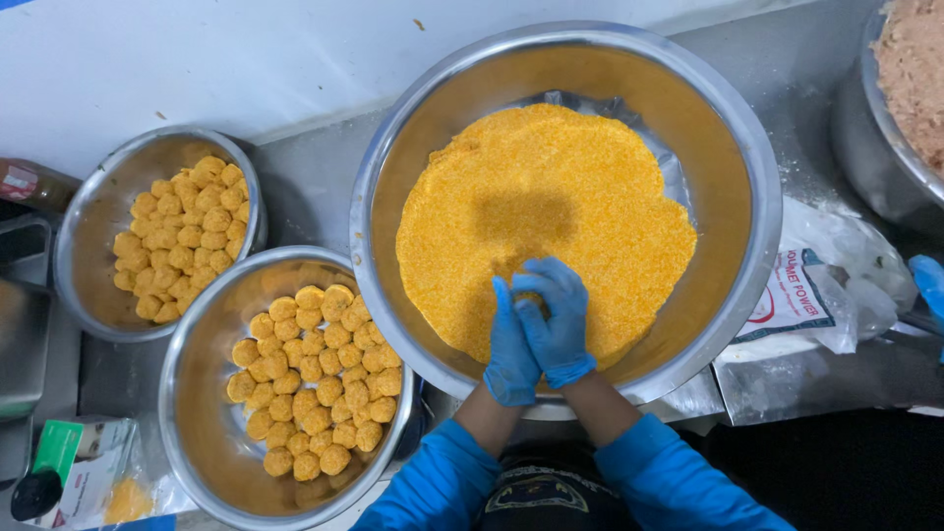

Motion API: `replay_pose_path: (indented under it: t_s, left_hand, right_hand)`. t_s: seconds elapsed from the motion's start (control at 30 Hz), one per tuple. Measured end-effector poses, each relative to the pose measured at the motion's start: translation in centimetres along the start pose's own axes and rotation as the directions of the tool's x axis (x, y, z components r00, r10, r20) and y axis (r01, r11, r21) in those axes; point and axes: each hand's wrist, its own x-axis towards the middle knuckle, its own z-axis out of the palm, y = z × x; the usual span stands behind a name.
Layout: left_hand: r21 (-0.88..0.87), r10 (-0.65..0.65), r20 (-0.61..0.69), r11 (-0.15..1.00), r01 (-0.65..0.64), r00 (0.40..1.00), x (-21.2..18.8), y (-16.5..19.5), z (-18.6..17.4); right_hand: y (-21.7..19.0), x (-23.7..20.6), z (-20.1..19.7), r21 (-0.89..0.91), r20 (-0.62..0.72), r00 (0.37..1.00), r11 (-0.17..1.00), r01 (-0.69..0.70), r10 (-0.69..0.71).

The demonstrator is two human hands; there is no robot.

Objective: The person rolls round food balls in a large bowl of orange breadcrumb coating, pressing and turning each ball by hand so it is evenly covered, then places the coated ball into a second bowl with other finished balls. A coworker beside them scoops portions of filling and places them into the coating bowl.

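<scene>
While both gloved hands press together over the near edge of the crumb bed, the left hand (511, 346) and right hand (556, 320) are cupped around something small between the palms; only a sliver of crumb-coloured surface shows between the fingers, so its shape, long axis and heading cannot be told. Both hands are closed around that hidden piece, fingers curled and overlapping.

They work inside the large steel bowl (757, 177), low on its near side, over the orange breadcrumbs (551, 187) that fill its floor. Left of the large bowl, touching its rim, sits a middle steel bowl (192, 393) holding a heap of round coated balls (315, 379). Beyond that, farther left of the large bowl, a smaller steel bowl (93, 226) carries more coated balls (182, 236). Right of the large bowl lies a crumpled plastic packet (816, 295), and past it a metal pot of pale minced mixture (914, 69).
</scene>
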Motion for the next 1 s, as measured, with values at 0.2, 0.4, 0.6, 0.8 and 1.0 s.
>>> replay_pose_path:
  t_s: [0.2, 0.4, 0.6, 0.8, 1.0]
  left_hand:
    - [0.708, 0.563, 0.337, 0.377, -0.598, 0.754, -0.1, 0.5, 0.4]
    - [0.243, 0.226, 0.089, 0.940, -0.241, 0.970, 0.7, -0.2, -2.4]
    - [0.629, 0.542, 0.233, 0.549, -0.550, 0.807, 1.1, -0.5, -3.3]
    - [0.165, 0.247, -0.115, 0.960, -0.226, 0.962, 0.5, -0.8, -2.9]
    - [0.589, 0.432, 0.000, 0.729, -0.349, 0.902, 0.3, 0.2, -2.7]
  right_hand:
    - [-1.1, 0.6, 0.8, 0.655, 0.722, 0.132, -0.609, -0.446, 0.680]
    - [-1.5, 0.5, 0.8, 0.335, 0.235, 0.940, 0.887, -0.317, 0.247]
    - [-1.3, -0.4, 1.6, 0.830, 0.545, 0.583, -0.286, -0.480, 0.603]
    - [-0.9, -0.1, 1.6, 0.340, 0.347, 0.842, 0.782, -0.523, 0.413]
    - [-1.1, -0.4, 1.9, 0.838, 0.432, 0.580, -0.069, -0.542, 0.690]
